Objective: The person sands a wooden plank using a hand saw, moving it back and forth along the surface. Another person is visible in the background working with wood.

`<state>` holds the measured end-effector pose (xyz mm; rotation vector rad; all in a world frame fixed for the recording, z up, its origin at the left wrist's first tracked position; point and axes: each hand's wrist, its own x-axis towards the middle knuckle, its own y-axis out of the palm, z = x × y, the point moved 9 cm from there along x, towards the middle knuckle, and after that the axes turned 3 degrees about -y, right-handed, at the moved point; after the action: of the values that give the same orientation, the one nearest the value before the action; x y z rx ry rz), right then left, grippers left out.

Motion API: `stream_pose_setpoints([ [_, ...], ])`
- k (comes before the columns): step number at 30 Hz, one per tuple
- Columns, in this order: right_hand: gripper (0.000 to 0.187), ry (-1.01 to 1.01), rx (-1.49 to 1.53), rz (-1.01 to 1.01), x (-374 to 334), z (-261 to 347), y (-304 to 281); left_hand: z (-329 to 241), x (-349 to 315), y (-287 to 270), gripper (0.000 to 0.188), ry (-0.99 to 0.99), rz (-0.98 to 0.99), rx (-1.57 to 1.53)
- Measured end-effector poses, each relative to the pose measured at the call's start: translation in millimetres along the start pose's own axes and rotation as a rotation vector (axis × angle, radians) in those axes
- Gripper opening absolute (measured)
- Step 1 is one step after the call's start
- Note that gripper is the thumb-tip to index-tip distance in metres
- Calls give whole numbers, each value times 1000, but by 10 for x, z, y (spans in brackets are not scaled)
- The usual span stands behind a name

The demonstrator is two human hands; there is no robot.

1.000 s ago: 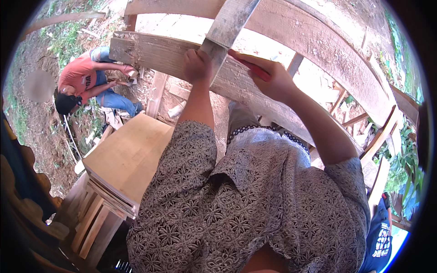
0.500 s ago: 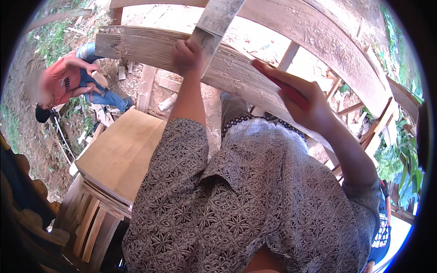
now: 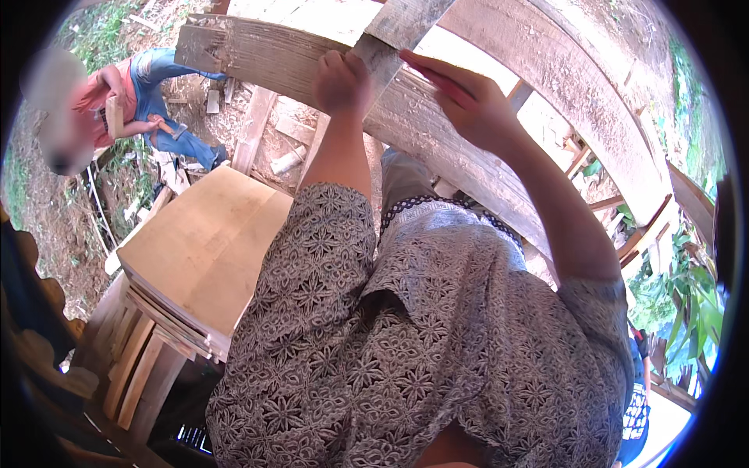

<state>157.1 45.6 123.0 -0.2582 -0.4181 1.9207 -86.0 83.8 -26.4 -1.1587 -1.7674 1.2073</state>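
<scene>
A short grey board point(image 3: 407, 22) with a stepped cut lies across a long rough plank point(image 3: 269, 51). My left hand point(image 3: 343, 82) is closed on the board's left edge, just below the step. My right hand point(image 3: 477, 109) is closed round a slim red tool point(image 3: 443, 84), whose exact kind I cannot make out. That tool lies along the fingers, its far end close to the board's right edge by the step. Whether it touches the wood cannot be told.
Another wide plank point(image 3: 562, 101) curves across the far right. At the left stands a wooden stack topped by a pale panel point(image 3: 207, 242). Beyond it, a person in an orange shirt point(image 3: 97, 101) holds a wood block. Shavings and offcuts point(image 3: 289, 160) litter the ground. Another person point(image 3: 638, 405) shows at lower right.
My right hand has moved left and up, bringing the red tool to the board's step. My left hand keeps its grip. The person at the left has raised the wood block.
</scene>
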Motion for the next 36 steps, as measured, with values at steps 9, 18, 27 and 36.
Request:
stream_pose_setpoints([
  [9, 54, 272, 139, 98, -1334, 566, -849, 56, 56, -70, 31, 15, -65, 14],
  [18, 40, 4, 43, -23, 620, -596, 262, -277, -53, -153, 28, 104, -72, 48],
  [27, 54, 0, 27, 18, 152, -136, 266, -11, -4, -91, 28, 32, -85, -13],
  [36, 49, 220, 67, 71, -1352, 492, -668, 74, 70, -126, 27, -10, -73, 17],
])
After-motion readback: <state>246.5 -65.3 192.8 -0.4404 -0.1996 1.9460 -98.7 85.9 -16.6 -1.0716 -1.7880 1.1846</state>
